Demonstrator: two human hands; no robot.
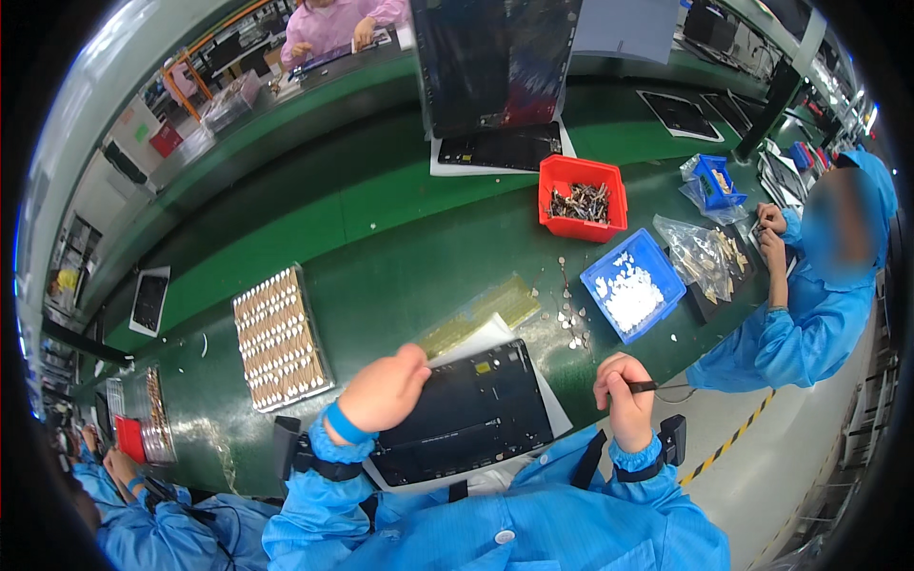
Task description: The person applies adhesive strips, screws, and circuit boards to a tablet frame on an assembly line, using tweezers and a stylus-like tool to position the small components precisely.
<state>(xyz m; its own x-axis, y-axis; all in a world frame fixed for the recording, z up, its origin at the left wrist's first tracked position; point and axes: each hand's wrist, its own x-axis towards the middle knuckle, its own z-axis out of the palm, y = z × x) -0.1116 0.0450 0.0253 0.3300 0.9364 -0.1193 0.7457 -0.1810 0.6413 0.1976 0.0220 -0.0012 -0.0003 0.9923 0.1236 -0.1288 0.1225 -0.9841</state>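
Observation:
Between my hands a black tablet-like panel (471, 419) lies on white sheets at the near edge of the green bench. My left hand (383, 392) hovers over the panel's far left corner, fingers curled and pressed together; whatever they hold is hidden. To the right of the panel, my right hand (626, 395) is closed around a slim dark tool (644, 386) that points right; its kind is unclear. Just beyond the panel is a yellowish translucent sheet (509, 303). Small round bits (566, 314) are scattered to its right.
A tray of brown-and-white parts (284, 338) is at left. A red bin (583, 228) of small metallic parts and a blue bin (638, 333) of white pieces stand right. A large dark panel (495, 67) rises behind. A co-worker (809, 285) sits at right, others at lower left.

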